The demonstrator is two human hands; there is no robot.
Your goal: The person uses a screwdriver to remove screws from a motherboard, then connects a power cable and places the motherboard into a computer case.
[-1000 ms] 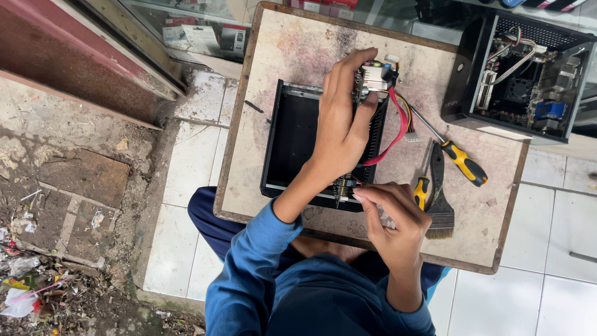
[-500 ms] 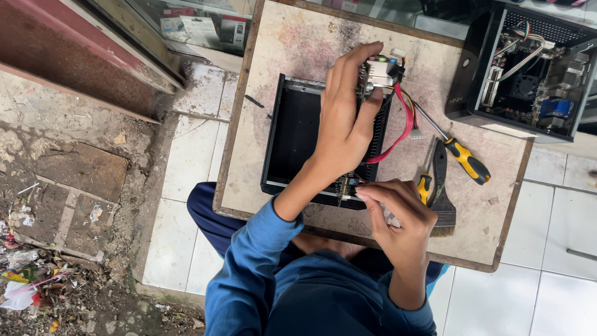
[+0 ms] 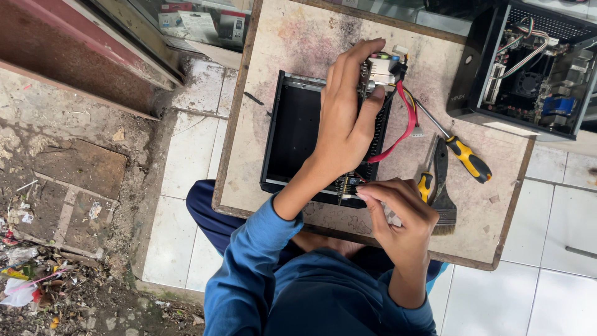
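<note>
While left hand (image 3: 346,124) clasps green circuit board (image 3: 379,71), right hand (image 3: 398,211) pinches its edge, boxy black metal case (image 3: 295,134).

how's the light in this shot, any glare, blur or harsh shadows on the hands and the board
Head view: soft, even daylight, no hard shadows on the left hand or right hand; the circuit board they grip is sharp, with no motion blur; the black case interior reads very dark; no glare on the worn table; mild wide-angle bending at the edges.
</note>
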